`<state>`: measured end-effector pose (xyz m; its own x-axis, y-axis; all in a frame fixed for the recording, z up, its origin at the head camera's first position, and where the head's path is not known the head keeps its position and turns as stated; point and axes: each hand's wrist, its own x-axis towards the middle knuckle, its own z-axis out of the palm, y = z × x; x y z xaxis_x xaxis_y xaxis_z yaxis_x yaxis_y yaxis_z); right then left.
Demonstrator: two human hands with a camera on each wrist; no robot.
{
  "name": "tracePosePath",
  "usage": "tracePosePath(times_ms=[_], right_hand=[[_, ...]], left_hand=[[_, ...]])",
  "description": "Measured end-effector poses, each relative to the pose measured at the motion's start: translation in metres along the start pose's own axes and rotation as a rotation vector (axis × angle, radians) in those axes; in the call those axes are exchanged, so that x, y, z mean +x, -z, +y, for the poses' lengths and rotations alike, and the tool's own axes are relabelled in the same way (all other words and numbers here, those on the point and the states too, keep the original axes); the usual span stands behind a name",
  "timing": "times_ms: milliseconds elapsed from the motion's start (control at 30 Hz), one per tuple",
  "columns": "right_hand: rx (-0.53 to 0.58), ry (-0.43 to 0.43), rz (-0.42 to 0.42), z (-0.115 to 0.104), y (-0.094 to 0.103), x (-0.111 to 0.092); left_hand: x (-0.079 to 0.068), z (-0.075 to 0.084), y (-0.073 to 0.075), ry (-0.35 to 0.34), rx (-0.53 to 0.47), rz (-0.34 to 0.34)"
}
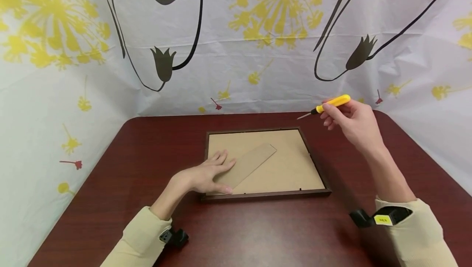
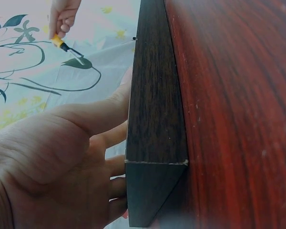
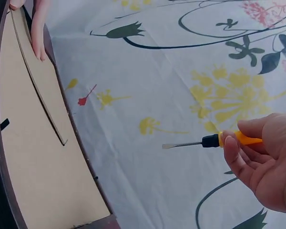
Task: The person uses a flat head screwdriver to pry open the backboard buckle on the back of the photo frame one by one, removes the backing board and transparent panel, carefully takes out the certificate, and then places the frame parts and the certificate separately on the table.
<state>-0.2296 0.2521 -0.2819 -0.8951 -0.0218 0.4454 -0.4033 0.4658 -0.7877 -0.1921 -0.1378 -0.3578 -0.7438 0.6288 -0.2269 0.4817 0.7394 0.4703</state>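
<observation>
A dark wooden picture frame [image 1: 267, 194] lies back side up on the table, its tan backing board [image 1: 291, 164] showing. On the board, a flat tan easel-stand flap [image 1: 254, 161] runs diagonally. My left hand [image 1: 206, 175] rests with spread fingers over the frame's left part and the lower end of the flap. In the left wrist view the thumb reaches along the frame's dark edge [image 2: 155, 95]. Above the far right corner my right hand [image 1: 354, 121] pinches a yellow-handled flat-blade screwdriver [image 1: 333, 103], its tip pointing left in the air.
The reddish-brown table [image 1: 273, 234] extends around the frame on all sides. Behind and beside it hangs a white cloth [image 1: 228, 74] with yellow and dark plant prints. Small black tabs [image 3: 5, 124] stand along the frame's inner edge. Each wrist carries a black camera mount [image 1: 392, 216].
</observation>
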Motion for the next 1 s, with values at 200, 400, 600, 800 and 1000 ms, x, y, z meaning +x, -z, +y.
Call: tracePosePath(times_ms=[200,400,600,800,1000], right_hand=[[-0.169,0.083,0.103,-0.006,0.003,-0.007],[-0.097,0.135,0.134,-0.003,0.009,-0.013],[-0.051,0.115,0.154,0.004,0.020,-0.019],[-0.114,0.064,0.111,0.017,0.029,-0.025],[-0.230,-0.008,-0.051,0.032,0.040,-0.032]], left_hand=[[0.000,0.000,-0.001,0.000,-0.002,0.000],[0.000,0.000,-0.001,0.004,0.002,-0.004],[0.000,0.000,0.000,0.001,0.001,-0.007],[0.001,-0.001,-0.001,-0.005,0.005,-0.006],[0.002,-0.001,-0.001,0.002,0.008,-0.011]])
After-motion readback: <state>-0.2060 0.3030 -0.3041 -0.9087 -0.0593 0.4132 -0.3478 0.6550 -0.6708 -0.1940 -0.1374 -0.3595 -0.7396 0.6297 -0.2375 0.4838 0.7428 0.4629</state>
